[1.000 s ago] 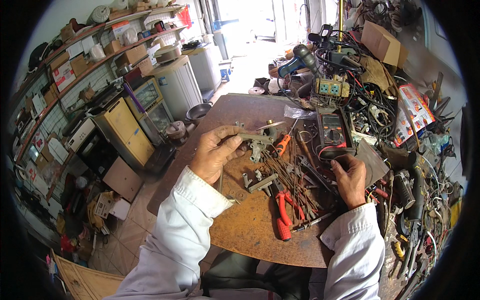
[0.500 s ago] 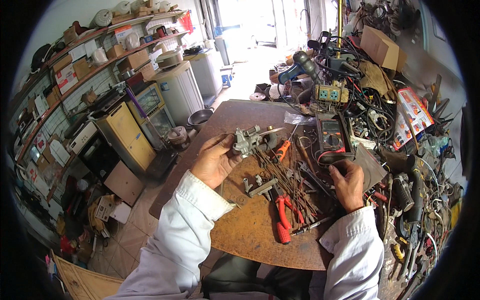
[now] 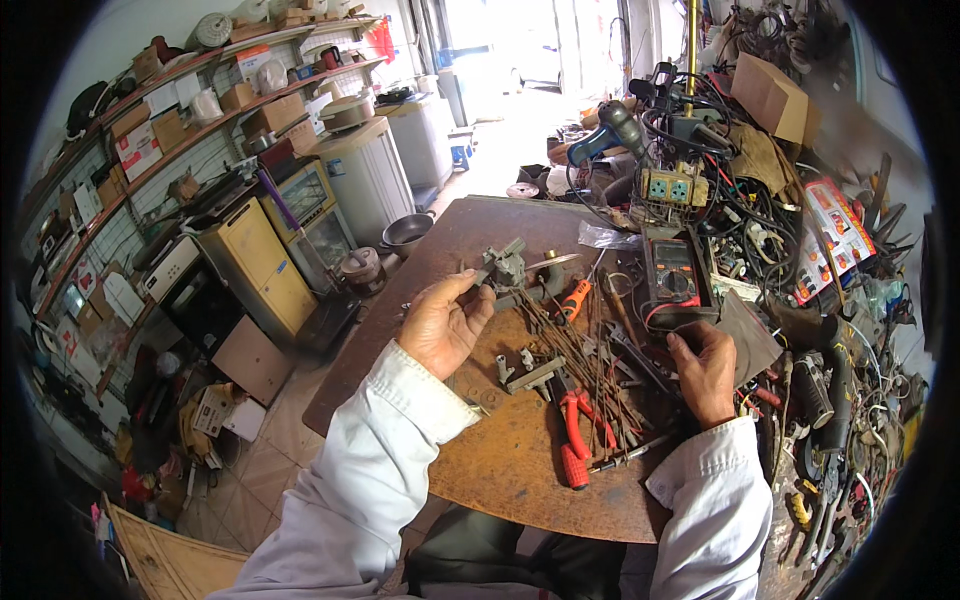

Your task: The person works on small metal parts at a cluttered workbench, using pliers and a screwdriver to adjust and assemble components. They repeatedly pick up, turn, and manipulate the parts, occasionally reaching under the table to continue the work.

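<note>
My left hand [image 3: 452, 315] pinches a grey cast-metal fitting [image 3: 505, 262], raised over the worn wooden table [image 3: 390, 330]. My right hand [image 3: 705, 365] has curled fingers at the right edge, beside a dark grey flap [image 3: 752, 350]; what they grip is hidden. Between my hands lie thin rusty rods [image 3: 585, 365], an orange-handled screwdriver [image 3: 575, 298], red-handled pliers [image 3: 572, 445], a wrench [image 3: 630, 350] and a smaller metal fitting [image 3: 532, 375]. Just above the right hand sits a multimeter [image 3: 668, 265] with leads in an open case.
Tangled cables and tools [image 3: 840, 430] crowd the right side, with a power socket block [image 3: 672, 188], a heat-gun-like tool [image 3: 605, 140] and a cardboard box [image 3: 770, 95]. Old appliances [image 3: 255, 265] and loaded shelves [image 3: 170, 140] line the left. A pan [image 3: 405, 230] stands behind the table.
The fitting in my left hand has turned and now sits higher and farther forward. My left hand has shifted slightly right. My right hand looks much the same.
</note>
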